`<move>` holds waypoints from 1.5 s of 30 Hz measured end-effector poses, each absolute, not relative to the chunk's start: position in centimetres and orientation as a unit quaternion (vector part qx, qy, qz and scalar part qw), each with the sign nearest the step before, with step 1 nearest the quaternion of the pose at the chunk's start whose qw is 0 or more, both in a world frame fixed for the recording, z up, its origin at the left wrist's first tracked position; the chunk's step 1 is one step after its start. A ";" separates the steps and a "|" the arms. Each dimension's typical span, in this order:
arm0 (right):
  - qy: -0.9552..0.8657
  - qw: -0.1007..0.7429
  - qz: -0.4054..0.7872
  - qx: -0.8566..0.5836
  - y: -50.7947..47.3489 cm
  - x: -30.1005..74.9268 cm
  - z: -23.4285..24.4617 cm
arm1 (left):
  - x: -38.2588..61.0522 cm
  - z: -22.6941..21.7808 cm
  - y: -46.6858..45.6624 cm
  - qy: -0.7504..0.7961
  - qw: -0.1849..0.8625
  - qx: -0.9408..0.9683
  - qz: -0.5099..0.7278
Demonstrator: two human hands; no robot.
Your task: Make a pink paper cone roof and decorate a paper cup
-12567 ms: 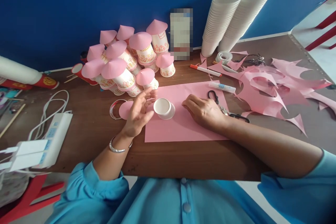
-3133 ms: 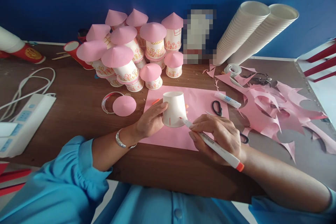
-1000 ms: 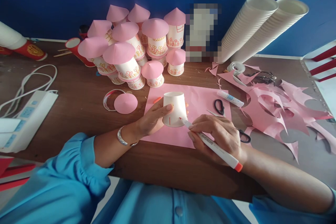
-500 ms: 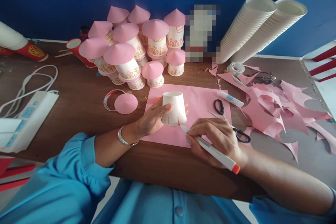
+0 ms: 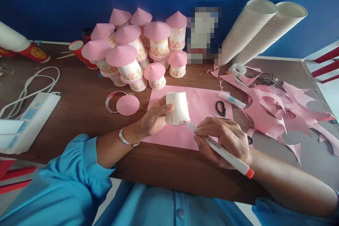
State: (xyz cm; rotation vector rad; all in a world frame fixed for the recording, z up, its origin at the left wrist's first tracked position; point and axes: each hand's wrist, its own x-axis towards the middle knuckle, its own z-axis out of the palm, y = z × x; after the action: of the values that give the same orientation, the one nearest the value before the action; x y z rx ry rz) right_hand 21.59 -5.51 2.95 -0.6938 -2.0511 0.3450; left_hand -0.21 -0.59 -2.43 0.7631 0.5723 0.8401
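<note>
My left hand (image 5: pixel 155 117) grips an upside-down white paper cup (image 5: pixel 178 107) that stands on a pink paper sheet (image 5: pixel 201 104). Short red strokes show low on the cup's side. My right hand (image 5: pixel 225 139) is closed around a white marker with an orange end (image 5: pixel 225 152), and its red tip touches the cup's lower rim. A loose pink paper cone (image 5: pixel 128 105) lies left of the sheet beside a roll of tape (image 5: pixel 110 99).
A cluster of decorated cups with pink cone roofs (image 5: pixel 137 51) stands behind. Two leaning stacks of white cups (image 5: pixel 254 28) are at back right. Scissors (image 5: pixel 221 108), a glue stick (image 5: pixel 232 99) and pink paper scraps (image 5: pixel 286 106) lie right. A power strip (image 5: pixel 29 116) sits left.
The marker tip has shifted a little right along the cup's rim and my right hand slid slightly right. The cup and my left hand stay where they were.
</note>
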 end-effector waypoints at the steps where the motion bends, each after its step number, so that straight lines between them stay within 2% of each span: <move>1: -0.833 0.456 0.138 -0.282 -5.5 21.6 3.0 | -0.2 -2.5 -0.6 0.265 0.804 0.358 0.393; 45: -0.846 0.419 0.156 -0.289 -5.9 20.8 2.6 | 0.0 -2.7 -0.6 0.249 0.798 0.401 0.373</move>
State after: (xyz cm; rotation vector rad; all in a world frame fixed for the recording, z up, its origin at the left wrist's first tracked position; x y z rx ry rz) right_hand 20.83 -5.93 2.61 -0.7252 -2.1218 0.3915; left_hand 0.04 -0.62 -2.71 0.8615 0.5346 0.8013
